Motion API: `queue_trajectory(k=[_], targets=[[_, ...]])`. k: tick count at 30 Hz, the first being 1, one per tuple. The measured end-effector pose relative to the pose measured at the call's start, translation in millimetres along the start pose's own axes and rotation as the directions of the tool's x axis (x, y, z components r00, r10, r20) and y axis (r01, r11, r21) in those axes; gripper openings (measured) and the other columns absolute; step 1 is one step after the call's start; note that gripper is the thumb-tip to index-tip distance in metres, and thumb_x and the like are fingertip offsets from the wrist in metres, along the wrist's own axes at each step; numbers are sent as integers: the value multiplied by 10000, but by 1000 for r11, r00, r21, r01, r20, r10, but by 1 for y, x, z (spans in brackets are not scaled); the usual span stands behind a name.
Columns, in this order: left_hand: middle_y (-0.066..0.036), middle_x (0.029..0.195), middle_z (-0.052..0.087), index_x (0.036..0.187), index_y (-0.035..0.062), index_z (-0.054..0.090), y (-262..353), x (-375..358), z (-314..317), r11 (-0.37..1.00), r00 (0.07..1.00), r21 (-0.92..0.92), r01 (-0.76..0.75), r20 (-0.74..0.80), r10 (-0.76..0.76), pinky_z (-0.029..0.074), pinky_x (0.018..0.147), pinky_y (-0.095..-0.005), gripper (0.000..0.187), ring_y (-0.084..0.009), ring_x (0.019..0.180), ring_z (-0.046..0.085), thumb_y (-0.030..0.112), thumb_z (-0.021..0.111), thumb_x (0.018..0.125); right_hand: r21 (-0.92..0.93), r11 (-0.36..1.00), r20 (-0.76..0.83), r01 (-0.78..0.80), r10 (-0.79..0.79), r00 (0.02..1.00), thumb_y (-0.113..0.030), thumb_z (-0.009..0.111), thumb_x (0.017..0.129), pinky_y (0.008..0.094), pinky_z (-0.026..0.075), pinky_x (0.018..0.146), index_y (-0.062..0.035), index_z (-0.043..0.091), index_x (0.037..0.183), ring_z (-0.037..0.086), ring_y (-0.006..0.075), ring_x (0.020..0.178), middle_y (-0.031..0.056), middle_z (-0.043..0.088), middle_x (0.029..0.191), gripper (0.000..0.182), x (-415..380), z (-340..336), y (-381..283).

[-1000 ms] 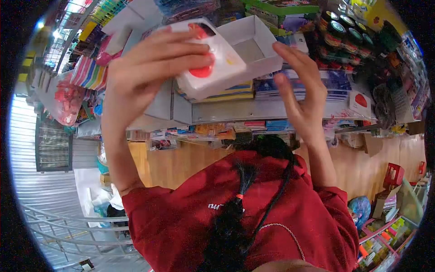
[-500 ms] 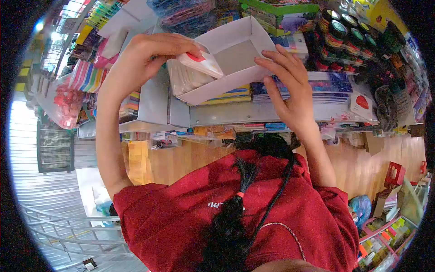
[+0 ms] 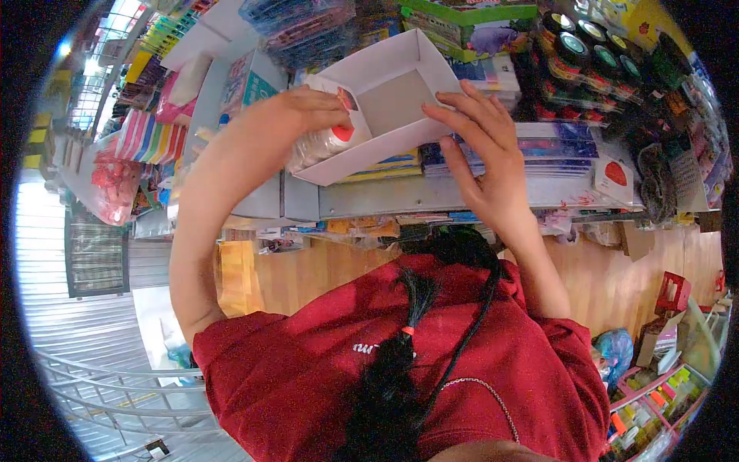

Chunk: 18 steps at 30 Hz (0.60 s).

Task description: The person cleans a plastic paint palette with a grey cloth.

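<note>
An open white cardboard box sits tilted on the shelf in front of me. Its left end holds several clear-wrapped packets packed side by side, while the grey bottom shows at the right. My left hand reaches over that left end, fingers closed on a white packet with a red print; the fingers cover part of it. At the box's right end rests my right hand, its fingers spread along the rim and outer wall, with nothing in its grasp.
Blue-and-purple packs lie stacked right of the box, near a white card with a red shape. Black-lidded jars stand at the back right. Striped colored packs are at the left. The metal shelf edge runs below the box.
My left hand has moved right and down with the packet, which now sits lower against the others in the box. The box has shifted slightly left. My right hand stays on its end.
</note>
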<state>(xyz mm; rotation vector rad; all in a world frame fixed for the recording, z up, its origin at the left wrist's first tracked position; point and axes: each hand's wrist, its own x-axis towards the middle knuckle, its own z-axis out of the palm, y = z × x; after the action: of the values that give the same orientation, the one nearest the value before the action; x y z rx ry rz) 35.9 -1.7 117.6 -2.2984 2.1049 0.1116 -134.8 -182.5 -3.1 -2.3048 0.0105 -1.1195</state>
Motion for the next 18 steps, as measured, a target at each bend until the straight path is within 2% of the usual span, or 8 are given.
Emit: queue_trajectory(k=[2, 3, 5, 8, 10, 13, 16, 18], targets=[[-129, 1149, 574, 1075, 68, 604, 6, 4, 4, 999, 999, -30, 43, 10, -42, 344, 1026, -421, 451, -310, 1124, 500, -77, 438, 681, 41, 999, 0, -3, 3, 1000, -62, 559, 805, 487, 248, 1035, -164, 583, 1170, 424, 293, 1233, 70, 546, 1224, 380, 0, -4, -2], [-125, 1133, 580, 1057, 68, 607, 8, 5, 3, 999, 999, 27, 30, 20, -31, 335, 1033, -427, 434, -307, 1112, 507, -71, 438, 683, 58, 998, -2, -7, 7, 1000, -54, 557, 804, 481, 246, 1039, -161, 585, 1172, 426, 291, 1232, 73, 542, 1233, 384, -1, -8, -2], [-116, 1102, 594, 1022, 69, 613, 10, 12, -3, 990, 999, 143, -14, 40, 8, 317, 1046, -439, 400, -302, 1088, 522, -60, 437, 686, -47, 999, -118, -10, 4, 993, -41, 557, 803, 451, 268, 1036, -145, 595, 1164, 444, 275, 1221, 83, 549, 1228, 378, -5, -35, 0], [-104, 1025, 620, 965, 70, 614, 13, 14, -1, 988, 999, 148, 36, 3, -37, 288, 1065, -453, 338, -296, 1044, 545, -36, 451, 689, -183, 982, -338, -54, -11, 941, -27, 563, 801, 386, 329, 1008, -112, 614, 1136, 485, 244, 1185, 102, 578, 1188, 349, -24, -98, 21], [-118, 937, 634, 875, 65, 628, 22, 24, -3, 990, 997, 115, 80, -2, -80, 365, 977, -421, 263, -312, 974, 563, -12, 469, 681, -254, 934, -426, -250, 124, 896, -54, 581, 805, 354, 364, 974, -105, 607, 1144, 502, 230, 1162, 100, 591, 1167, 343, -54, -147, 37], [-131, 904, 625, 807, 49, 642, 22, 43, -3, 991, 992, 43, 124, 30, -125, 409, 876, -402, 221, -318, 925, 560, 3, 462, 687, -343, 772, -323, -536, 439, 838, -114, 618, 802, 362, 360, 981, -104, 585, 1170, 503, 256, 1156, 109, 581, 1180, 369, -104, -205, 71], [-136, 881, 606, 757, 47, 656, 22, 52, 3, 985, 987, 73, 157, 19, -159, 424, 807, -395, 231, -314, 893, 547, 9, 437, 696, -635, 648, -90, -420, 478, 874, -179, 654, 785, 385, 351, 994, -110, 555, 1206, 488, 285, 1164, 118, 565, 1200, 438, -142, -236, 96], [-136, 847, 597, 761, 39, 659, 19, 54, 8, 984, 989, 109, 144, 11, -146, 425, 814, -387, 240, -319, 887, 541, 4, 432, 692, -663, 653, -49, -366, 450, 892, -232, 677, 764, 415, 341, 1002, -122, 536, 1229, 467, 304, 1179, 121, 549, 1220, 497, -163, -234, 119]])
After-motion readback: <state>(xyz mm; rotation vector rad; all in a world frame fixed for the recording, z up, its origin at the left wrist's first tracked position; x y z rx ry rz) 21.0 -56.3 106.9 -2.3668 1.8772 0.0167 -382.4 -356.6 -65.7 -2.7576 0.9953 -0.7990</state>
